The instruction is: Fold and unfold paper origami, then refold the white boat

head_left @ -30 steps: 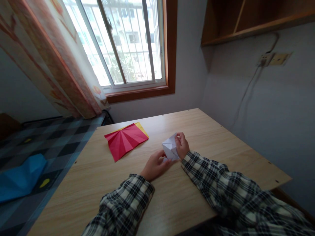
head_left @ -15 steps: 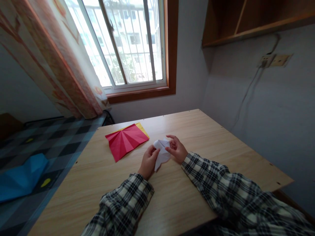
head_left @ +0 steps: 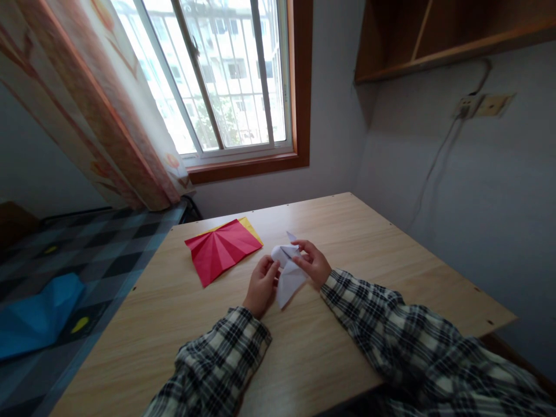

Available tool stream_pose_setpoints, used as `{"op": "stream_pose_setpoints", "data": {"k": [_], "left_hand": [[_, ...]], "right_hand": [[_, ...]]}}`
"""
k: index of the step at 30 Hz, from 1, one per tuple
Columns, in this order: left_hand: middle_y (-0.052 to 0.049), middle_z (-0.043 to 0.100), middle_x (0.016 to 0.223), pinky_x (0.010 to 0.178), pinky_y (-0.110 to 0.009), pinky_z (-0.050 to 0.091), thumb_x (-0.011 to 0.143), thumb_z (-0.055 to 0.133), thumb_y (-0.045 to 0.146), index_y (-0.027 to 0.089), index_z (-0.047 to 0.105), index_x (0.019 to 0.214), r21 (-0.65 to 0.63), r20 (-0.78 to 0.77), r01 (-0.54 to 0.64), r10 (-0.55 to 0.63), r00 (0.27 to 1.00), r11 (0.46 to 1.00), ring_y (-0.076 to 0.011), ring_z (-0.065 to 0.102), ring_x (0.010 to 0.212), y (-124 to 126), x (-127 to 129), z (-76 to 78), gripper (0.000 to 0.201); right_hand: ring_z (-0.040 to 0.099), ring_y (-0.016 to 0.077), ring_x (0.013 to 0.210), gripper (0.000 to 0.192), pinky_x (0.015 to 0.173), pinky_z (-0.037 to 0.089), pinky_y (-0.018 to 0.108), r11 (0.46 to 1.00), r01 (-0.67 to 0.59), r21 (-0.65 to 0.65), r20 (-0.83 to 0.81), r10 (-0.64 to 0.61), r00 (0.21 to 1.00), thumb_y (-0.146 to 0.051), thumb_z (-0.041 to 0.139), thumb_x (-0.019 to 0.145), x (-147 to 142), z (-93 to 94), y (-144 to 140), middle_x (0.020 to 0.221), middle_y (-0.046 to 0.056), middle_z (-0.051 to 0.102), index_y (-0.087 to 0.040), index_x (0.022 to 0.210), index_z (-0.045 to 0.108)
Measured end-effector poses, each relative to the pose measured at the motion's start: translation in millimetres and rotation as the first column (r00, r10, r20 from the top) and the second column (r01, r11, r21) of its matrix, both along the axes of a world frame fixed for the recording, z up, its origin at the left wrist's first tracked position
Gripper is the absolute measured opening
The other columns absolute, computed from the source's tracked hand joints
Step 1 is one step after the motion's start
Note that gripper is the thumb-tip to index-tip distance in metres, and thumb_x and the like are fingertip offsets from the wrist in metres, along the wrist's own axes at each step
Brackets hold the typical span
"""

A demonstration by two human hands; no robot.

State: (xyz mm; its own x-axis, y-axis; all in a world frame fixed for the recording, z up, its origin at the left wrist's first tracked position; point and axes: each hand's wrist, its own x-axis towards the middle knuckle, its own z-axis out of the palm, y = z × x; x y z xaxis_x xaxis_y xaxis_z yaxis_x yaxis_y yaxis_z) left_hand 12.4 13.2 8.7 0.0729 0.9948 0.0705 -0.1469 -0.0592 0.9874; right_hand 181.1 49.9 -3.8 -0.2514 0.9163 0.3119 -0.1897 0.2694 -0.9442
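A small piece of folded white paper [head_left: 290, 281] is held between both hands over the middle of the wooden table. My left hand [head_left: 262, 284] pinches its left edge with thumb and fingers. At its upper right, my right hand [head_left: 313, 263] grips the paper between thumb and forefinger. One pointed flap sticks up beyond the right fingers, and a wider flap hangs down toward me. Behind the left hand lies a creased red paper [head_left: 223, 252] with fan-like folds, on top of a yellow paper [head_left: 252, 229] that shows along its back and right edges.
The wooden table [head_left: 369, 243] reaches toward a window [head_left: 234, 87] and a wall. To the left, a bed with a checked cover [head_left: 143, 243] bears a creased blue paper [head_left: 43, 315]. A shelf [head_left: 456, 52] hangs at upper right, near a socket [head_left: 465, 107] with a plugged cord.
The white paper has shifted in my fingers: its lower flap now spreads wider to the right, and a point shows above my right hand. My right fingers have closed onto the paper.
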Motion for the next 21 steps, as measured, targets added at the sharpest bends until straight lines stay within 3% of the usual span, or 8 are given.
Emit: {"op": "stream_pose_setpoints", "data": {"k": [4, 9, 13, 18, 21], "left_hand": [[0.005, 0.052, 0.06, 0.05, -0.02, 0.038, 0.078, 0.068, 0.043, 0.018, 0.056, 0.081, 0.052, -0.035, -0.048, 0.05, 0.998, 0.997, -0.0098, 0.048, 0.053, -2, 0, 7.3, 0.028], [0.003, 0.054, 0.064, 0.056, -0.02, 0.04, 0.076, 0.069, 0.037, 0.017, 0.056, 0.072, 0.106, -0.002, -0.123, 0.124, 0.992, 0.987, -0.0099, 0.048, 0.059, 0, -2, 11.6, 0.024], [0.005, 0.054, 0.064, 0.051, -0.02, 0.038, 0.076, 0.068, 0.04, 0.018, 0.056, 0.079, 0.012, 0.1, -0.183, 0.181, 0.978, 0.983, -0.0088, 0.045, 0.053, 1, -5, 13.0, 0.025], [0.0, 0.063, 0.075, 0.056, -0.021, 0.043, 0.074, 0.071, 0.041, 0.016, 0.062, 0.09, 0.031, 0.063, -0.197, 0.195, 0.979, 0.98, -0.0111, 0.054, 0.062, 2, -8, 15.1, 0.031], [-0.002, 0.066, 0.08, 0.058, -0.022, 0.044, 0.075, 0.071, 0.04, 0.016, 0.064, 0.101, 0.023, 0.065, -0.168, 0.166, 0.984, 0.986, -0.0131, 0.057, 0.066, 3, -8, 14.6, 0.036]], "right_hand": [[0.053, 0.0067, 0.059, 0.046, 0.049, 0.04, 0.019, 0.996, -0.058, -0.066, -0.042, 0.055, 0.998, -0.038, 0.071, 0.075, 5, 3.4, 6, 0.094, -0.001, 0.054, -0.026, 0.117, 0.056], [0.053, 0.0096, 0.064, 0.049, 0.054, 0.039, 0.02, 0.973, -0.154, -0.171, -0.132, 0.132, 0.982, -0.037, 0.076, 0.07, 9, 6.3, 14, 0.081, -0.002, 0.057, -0.022, 0.113, 0.058], [0.052, 0.0087, 0.061, 0.048, 0.053, 0.037, 0.019, 0.951, -0.198, -0.236, -0.207, 0.15, 0.967, -0.037, 0.078, 0.068, 13, 7.0, 17, 0.077, -0.003, 0.06, -0.02, 0.109, 0.06], [0.051, 0.007, 0.052, 0.053, 0.044, 0.03, 0.018, 0.907, -0.263, -0.329, -0.2, 0.205, 0.958, -0.035, 0.08, 0.065, 19, 7.0, 18, 0.079, -0.001, 0.065, -0.019, 0.111, 0.059], [0.045, 0.0055, 0.047, 0.055, 0.041, 0.025, 0.018, 0.898, -0.259, -0.355, -0.205, 0.195, 0.959, -0.033, 0.082, 0.062, 20, 6.4, 18, 0.07, -0.004, 0.062, -0.018, 0.11, 0.059]]}}
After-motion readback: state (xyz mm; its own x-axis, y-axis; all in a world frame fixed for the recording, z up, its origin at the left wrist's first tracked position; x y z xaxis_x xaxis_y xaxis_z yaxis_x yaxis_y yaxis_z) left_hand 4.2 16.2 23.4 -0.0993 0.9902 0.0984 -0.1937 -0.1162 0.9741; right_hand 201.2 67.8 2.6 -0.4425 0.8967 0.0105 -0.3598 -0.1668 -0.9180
